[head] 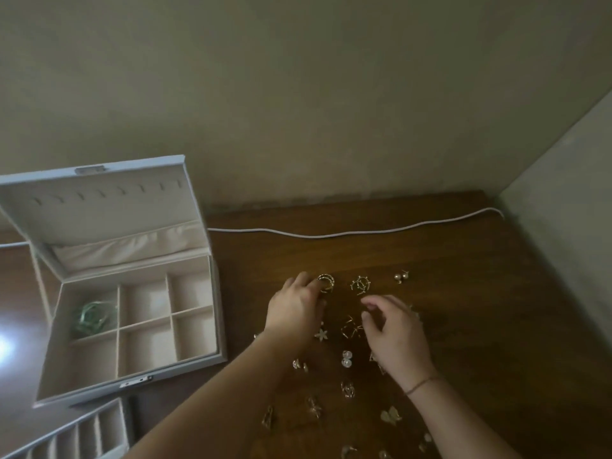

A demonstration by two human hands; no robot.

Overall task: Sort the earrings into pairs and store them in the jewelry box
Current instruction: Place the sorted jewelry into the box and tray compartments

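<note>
Several gold earrings lie scattered on the dark wooden table (480, 326). My left hand (294, 309) reaches forward and its fingertips pinch a gold hoop pair (326, 282). Beside that sits a second gold hoop pair (360, 285), and a pearl stud pair (401, 276) lies further right. My right hand (397, 332) hovers with loosely curled fingers just above square gold earrings (351, 327), holding nothing. A white flower earring (321, 334) lies below my left hand. The white jewelry box (198, 357) stands open at the left with cream compartments.
Green bangles (94, 318) lie in the box's back left compartment. A removable divider tray (76, 435) sits at the bottom left. A white cable (331, 234) runs along the table's far edge by the wall. More earrings lie near the table's front edge.
</note>
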